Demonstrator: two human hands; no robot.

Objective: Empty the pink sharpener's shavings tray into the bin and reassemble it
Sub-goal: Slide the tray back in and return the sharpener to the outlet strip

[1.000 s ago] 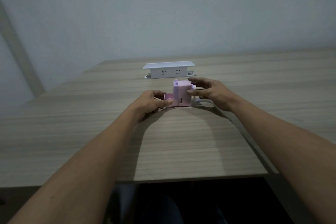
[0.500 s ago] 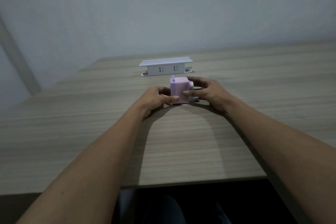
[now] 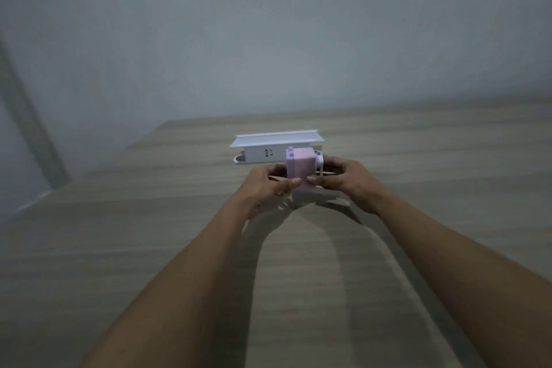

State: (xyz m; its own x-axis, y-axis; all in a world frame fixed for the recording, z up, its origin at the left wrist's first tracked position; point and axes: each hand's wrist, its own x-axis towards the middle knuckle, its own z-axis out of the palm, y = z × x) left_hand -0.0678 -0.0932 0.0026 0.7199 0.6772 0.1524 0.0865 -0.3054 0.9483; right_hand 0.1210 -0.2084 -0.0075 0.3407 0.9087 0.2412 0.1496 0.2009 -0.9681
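The pink sharpener (image 3: pixel 299 167) is a small boxy block with a crank on its right side. It is held upright a little above the wooden table (image 3: pixel 149 248), between both hands. My left hand (image 3: pixel 266 185) grips its lower left side with the thumb on the front face. My right hand (image 3: pixel 343 178) grips the lower right side near the crank. The shavings tray sits closed inside the body, with no drawer sticking out. No bin is in view.
A white power socket box (image 3: pixel 263 148) with a raised lid stands on the table just behind the sharpener. A plain wall rises beyond the table's far edge. The table's left edge runs diagonally at the left.
The tray, pulled out on the left a second ago, has been pushed fully in by my left hand. Both hands have since lifted the sharpener off the table. The view has tilted down.
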